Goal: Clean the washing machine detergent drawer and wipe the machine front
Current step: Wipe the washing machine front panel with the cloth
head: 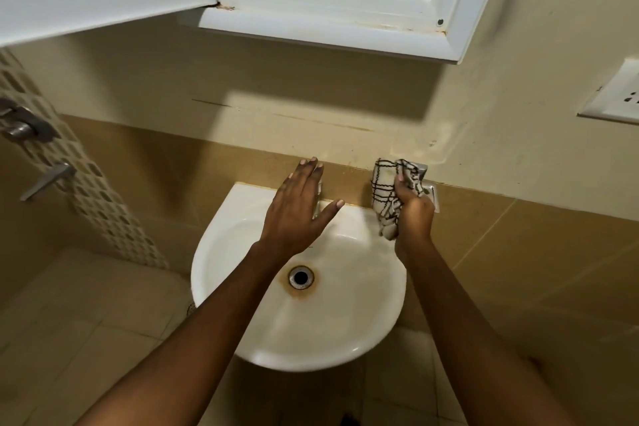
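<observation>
Right hand [413, 214] grips the checked cloth [382, 190] beside the sink [242, 287], left hand [297, 207] flat, fingers straight, over its back rim.

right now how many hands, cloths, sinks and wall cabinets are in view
hands: 2, left hand and right hand
checked cloth: 1
white sink: 1
wall cabinet: 1
total: 5

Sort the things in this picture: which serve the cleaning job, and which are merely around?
Job: checked cloth, gripped in the right hand; white sink; left hand, open above the sink's back edge.
Around: open wall cabinet; wall socket; lever handle at left.
</observation>
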Demonstrator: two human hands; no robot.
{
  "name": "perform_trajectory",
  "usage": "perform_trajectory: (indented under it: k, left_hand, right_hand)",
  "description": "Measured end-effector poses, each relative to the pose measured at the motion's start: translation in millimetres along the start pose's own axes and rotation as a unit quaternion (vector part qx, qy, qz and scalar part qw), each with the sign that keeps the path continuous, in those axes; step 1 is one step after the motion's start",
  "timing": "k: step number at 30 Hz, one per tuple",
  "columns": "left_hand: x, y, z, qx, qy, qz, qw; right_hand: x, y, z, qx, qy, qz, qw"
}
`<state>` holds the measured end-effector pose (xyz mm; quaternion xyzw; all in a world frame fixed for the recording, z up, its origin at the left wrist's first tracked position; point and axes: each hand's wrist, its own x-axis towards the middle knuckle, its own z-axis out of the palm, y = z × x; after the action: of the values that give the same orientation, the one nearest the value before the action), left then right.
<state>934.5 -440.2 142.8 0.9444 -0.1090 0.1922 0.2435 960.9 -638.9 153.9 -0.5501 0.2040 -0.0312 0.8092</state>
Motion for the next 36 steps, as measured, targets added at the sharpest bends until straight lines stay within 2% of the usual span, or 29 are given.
perform_trajectory:
  k: [1,4,6,8,10,12,14,15,16,18,20,22,25,27,32,36]
  left_hand:
    - [-6,0,-6,-0.004,0.003,-0.003,1.000]
    - [-30,-2,-25,-0.019,0.010,-0.007,1.000]
    - [-49,-6,-37,-0.020,0.014,-0.009,1.000]
    - [-71,-14,-49,-0.023,0.013,-0.014,1.000]
    - [-94,-20,-62,-0.029,0.018,-0.023,0.999]
    - [-118,-25,-76,-0.024,0.025,-0.031,0.999]
    - [-140,-29,-89,-0.018,0.030,-0.043,0.998]
    - [-150,-30,-95,-0.018,0.034,-0.051,0.998]
    - [-159,-32,-102,-0.017,0.040,-0.059,0.997]
    - [-178,-35,-112,-0.013,0.049,-0.069,0.996]
    - [-201,-37,-123,-0.009,0.056,-0.082,0.995]
    - [-226,-38,-131,-0.008,0.064,-0.097,0.993]
    - [-268,-40,-145,0.014,0.073,-0.117,0.990]
    - [-299,-37,-158,0.029,0.082,-0.132,0.987]
    - [-391,-26,-199,0.084,0.104,-0.161,0.978]
    - [-455,-20,-231,0.107,0.120,-0.204,0.966]
  right_hand:
    - [-11,3,4,0.079,-0.028,0.050,0.995]
    - [-49,21,11,0.257,-0.091,0.139,0.952]
    - [-74,34,13,0.311,-0.112,0.169,0.928]
    - [-100,43,18,0.322,-0.134,0.182,0.919]
    - [-129,49,27,0.285,-0.155,0.186,0.927]
    - [-153,54,37,0.219,-0.149,0.161,0.951]
    - [-170,62,45,0.091,-0.110,0.073,0.987]
    - [-179,65,48,-0.001,-0.088,0.005,0.996]
    - [-188,68,51,-0.092,-0.078,-0.072,0.990]
    - [-203,79,54,-0.243,-0.096,-0.208,0.943]
    - [-220,90,51,-0.338,-0.138,-0.302,0.881]
    - [-238,96,46,-0.401,-0.173,-0.368,0.821]
    - [-271,104,41,-0.472,-0.182,-0.459,0.730]
    - [-294,110,38,-0.482,-0.184,-0.507,0.690]
    - [-364,141,33,-0.453,-0.243,-0.570,0.641]
    - [-412,167,38,-0.429,-0.309,-0.575,0.624]
